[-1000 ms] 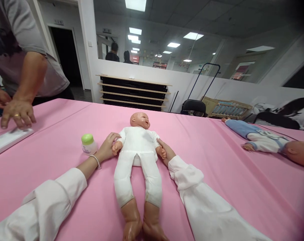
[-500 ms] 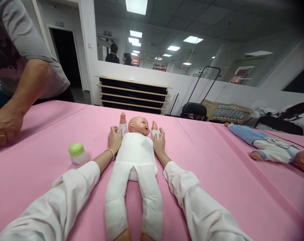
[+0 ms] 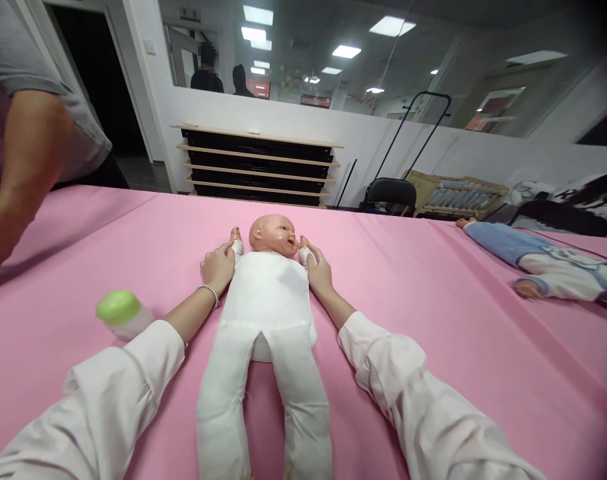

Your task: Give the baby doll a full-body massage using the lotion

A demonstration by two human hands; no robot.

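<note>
A baby doll (image 3: 266, 300) with a white cloth body lies on its back on the pink-covered table, head away from me and turned to the right. My left hand (image 3: 218, 268) is closed around the doll's arm on the left, just below its small plastic hand. On the other side my right hand (image 3: 318, 269) grips the doll's other arm, thumb on top. Both doll arms are bent up beside the head. A jar with a green lid (image 3: 122, 313) stands left of my left forearm.
A second doll in blue and white clothes (image 3: 553, 260) lies at the right. At the far left, a person's bare arm (image 3: 31, 160) reaches over the pink table cover (image 3: 413, 333). Behind the table are stacked black panels (image 3: 258, 170), a black chair (image 3: 391, 193) and a wooden crib (image 3: 458, 193).
The doll's raised arms now lie lower and flatter beside its head, with my hands still on them. The view has shifted, tilting a little downward.
</note>
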